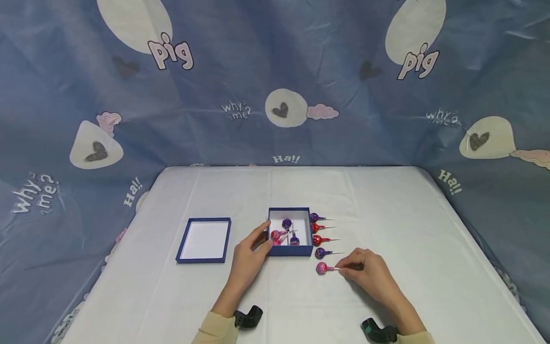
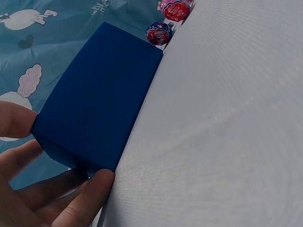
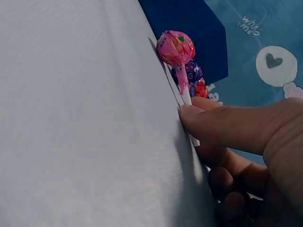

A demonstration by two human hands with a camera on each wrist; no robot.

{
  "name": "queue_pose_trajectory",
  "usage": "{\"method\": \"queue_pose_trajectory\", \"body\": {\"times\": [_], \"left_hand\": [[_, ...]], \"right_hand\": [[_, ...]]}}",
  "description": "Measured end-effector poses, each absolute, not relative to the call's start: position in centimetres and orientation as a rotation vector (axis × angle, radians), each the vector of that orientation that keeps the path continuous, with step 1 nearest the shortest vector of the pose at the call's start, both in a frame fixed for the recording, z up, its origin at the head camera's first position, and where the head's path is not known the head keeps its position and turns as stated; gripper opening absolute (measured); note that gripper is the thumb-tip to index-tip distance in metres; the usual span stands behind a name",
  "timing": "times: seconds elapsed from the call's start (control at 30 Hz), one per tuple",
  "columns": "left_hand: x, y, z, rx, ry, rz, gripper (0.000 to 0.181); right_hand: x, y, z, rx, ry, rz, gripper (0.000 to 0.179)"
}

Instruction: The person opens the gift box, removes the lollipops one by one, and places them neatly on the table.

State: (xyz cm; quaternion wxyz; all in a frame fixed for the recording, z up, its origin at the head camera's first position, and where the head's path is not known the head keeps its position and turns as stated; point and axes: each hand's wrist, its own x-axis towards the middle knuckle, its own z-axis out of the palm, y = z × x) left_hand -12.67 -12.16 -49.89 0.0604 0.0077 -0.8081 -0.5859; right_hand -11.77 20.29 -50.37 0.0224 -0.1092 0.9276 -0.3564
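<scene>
My right hand (image 1: 367,272) pinches the white stick of a pink lollipop (image 1: 321,268) between thumb and finger. In the right wrist view that lollipop (image 3: 175,49) points its wrapped head away from the hand. My left hand (image 1: 250,255) holds the left side of a blue open box (image 1: 290,251), its fingers around the near left corner. Inside the white-lined box lie several lollipops, with purple (image 1: 286,223) and pink (image 1: 277,235) wrappers. In a column right of the box are purple (image 1: 320,253) and red (image 1: 317,240) lollipops, their sticks pointing right.
A blue-rimmed lid (image 1: 204,261), white inside, lies left of the box. White cloth (image 1: 429,229) covers the table. Blue printed fabric (image 1: 275,57) rises behind it and along both sides. A black device (image 1: 249,317) is strapped on each wrist.
</scene>
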Motion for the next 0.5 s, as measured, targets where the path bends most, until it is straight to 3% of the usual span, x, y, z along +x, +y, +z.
{"method": "queue_pose_trajectory", "body": {"times": [0.5], "left_hand": [[-12.6, -12.1, -50.0, 0.0, -2.437, -1.74, 0.047]], "right_hand": [[-12.2, 21.7, -48.5, -0.243, 2.786, -1.221, 0.022]]}}
